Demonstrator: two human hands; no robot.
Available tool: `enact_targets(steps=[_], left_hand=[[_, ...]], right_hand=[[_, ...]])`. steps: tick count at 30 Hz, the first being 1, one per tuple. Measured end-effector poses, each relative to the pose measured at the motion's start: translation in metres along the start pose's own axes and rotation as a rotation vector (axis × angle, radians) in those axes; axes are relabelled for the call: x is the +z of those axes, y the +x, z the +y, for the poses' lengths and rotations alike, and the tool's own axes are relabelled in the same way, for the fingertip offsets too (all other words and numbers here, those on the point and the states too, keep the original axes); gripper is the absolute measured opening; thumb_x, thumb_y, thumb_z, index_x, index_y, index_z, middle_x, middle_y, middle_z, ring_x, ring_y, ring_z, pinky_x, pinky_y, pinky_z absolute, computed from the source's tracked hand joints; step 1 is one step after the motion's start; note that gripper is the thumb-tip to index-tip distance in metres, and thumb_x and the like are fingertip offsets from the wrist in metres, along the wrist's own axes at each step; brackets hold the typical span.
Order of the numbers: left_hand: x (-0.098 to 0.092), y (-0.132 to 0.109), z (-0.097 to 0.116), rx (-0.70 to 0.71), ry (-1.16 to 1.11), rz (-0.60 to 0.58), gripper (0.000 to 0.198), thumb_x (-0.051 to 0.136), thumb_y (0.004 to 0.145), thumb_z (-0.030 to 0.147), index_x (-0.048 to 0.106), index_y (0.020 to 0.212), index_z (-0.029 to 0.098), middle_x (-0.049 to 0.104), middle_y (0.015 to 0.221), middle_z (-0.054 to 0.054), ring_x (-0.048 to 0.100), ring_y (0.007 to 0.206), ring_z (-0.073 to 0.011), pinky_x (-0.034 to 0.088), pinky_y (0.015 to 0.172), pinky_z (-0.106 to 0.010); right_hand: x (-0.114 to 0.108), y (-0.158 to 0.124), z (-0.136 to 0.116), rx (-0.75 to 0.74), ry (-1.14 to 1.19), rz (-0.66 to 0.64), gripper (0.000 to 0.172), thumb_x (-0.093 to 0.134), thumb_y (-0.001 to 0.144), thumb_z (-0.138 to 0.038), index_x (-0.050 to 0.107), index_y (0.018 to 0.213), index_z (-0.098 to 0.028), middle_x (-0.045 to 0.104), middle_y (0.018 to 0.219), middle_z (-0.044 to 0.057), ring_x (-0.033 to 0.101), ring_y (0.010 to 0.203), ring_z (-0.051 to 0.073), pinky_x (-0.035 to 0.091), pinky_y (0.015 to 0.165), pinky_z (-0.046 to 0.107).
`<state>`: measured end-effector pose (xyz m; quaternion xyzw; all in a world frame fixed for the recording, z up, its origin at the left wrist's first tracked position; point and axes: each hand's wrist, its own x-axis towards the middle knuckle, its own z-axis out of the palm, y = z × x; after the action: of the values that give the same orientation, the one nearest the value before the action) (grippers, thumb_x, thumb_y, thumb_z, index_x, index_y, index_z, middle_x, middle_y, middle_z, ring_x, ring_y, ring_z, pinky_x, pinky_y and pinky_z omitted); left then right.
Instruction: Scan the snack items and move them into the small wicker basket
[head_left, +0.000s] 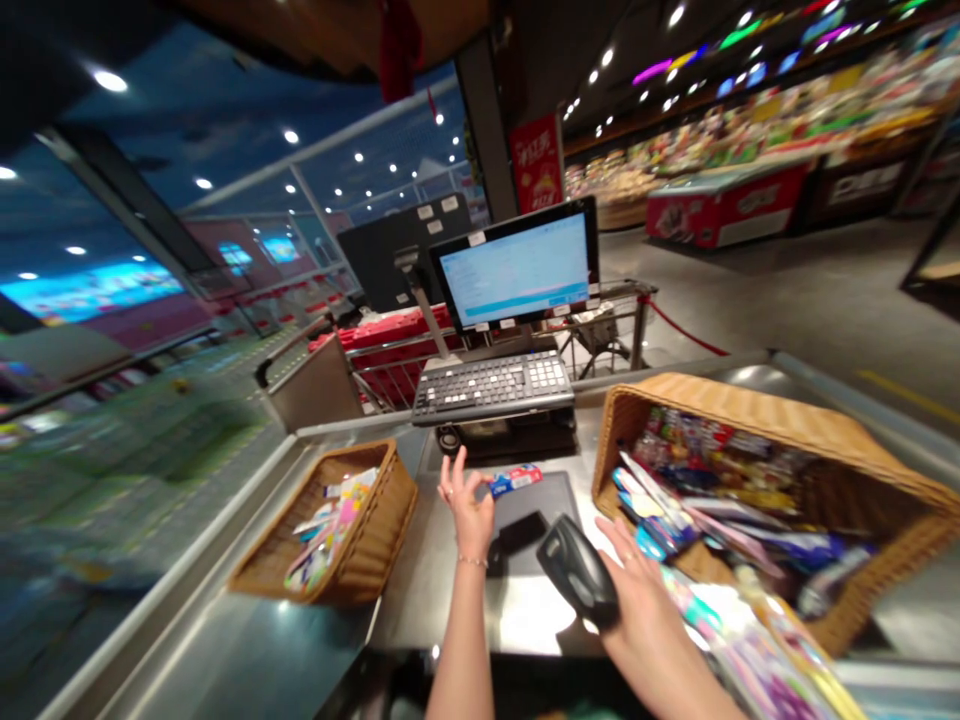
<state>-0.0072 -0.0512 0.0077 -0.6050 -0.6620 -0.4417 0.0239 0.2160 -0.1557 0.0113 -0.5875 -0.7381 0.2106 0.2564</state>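
Note:
My left hand is raised above the steel counter with its fingers apart. A small red, white and blue box sits against its right side, and I cannot tell whether the fingers grip it. My right hand holds a black handheld barcode scanner over a dark counter mat. Colourful flat packets fill a large wicker basket to the right. A smaller wicker basket on the left holds similar packets.
A keyboard and a monitor stand at the counter's far side. Behind them is a metal cart with red crates. A red freezer chest and stocked store shelves lie beyond at the right.

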Motion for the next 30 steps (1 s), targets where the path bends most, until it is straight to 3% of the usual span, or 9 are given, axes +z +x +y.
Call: enact_targets(steps=[11,19,30], left_hand=[[-0.009,-0.005,-0.024,-0.017,-0.008,0.058,0.01,0.063,0.078,0.017,0.069,0.076,0.024,0.051,0.148,-0.006,0.027,0.148,-0.0323,0.025,0.116,-0.066],[-0.011,-0.007,-0.033,0.015,-0.034,0.122,0.01,0.064,0.078,0.015,0.069,0.075,0.024,0.053,0.146,-0.007,0.029,0.147,-0.032,0.026,0.116,-0.064],[-0.016,-0.007,-0.045,0.037,-0.038,0.176,0.008,0.065,0.079,0.018,0.069,0.075,0.024,0.053,0.145,-0.008,0.028,0.147,-0.0327,0.026,0.117,-0.063]], right_hand=[[-0.005,0.004,-0.021,-0.034,0.006,-0.059,0.063,0.052,0.065,-0.001,0.063,0.125,-0.018,0.042,0.157,0.018,0.028,0.15,0.039,0.034,0.117,0.064],[-0.009,0.007,-0.031,-0.045,-0.046,-0.104,0.071,0.049,0.065,0.0,0.057,0.134,-0.015,0.04,0.159,0.018,0.026,0.151,0.038,0.034,0.117,0.063],[-0.015,0.005,-0.041,-0.018,-0.015,-0.161,0.067,0.049,0.067,-0.002,0.058,0.132,-0.013,0.039,0.159,0.018,0.022,0.153,0.037,0.034,0.119,0.061]])
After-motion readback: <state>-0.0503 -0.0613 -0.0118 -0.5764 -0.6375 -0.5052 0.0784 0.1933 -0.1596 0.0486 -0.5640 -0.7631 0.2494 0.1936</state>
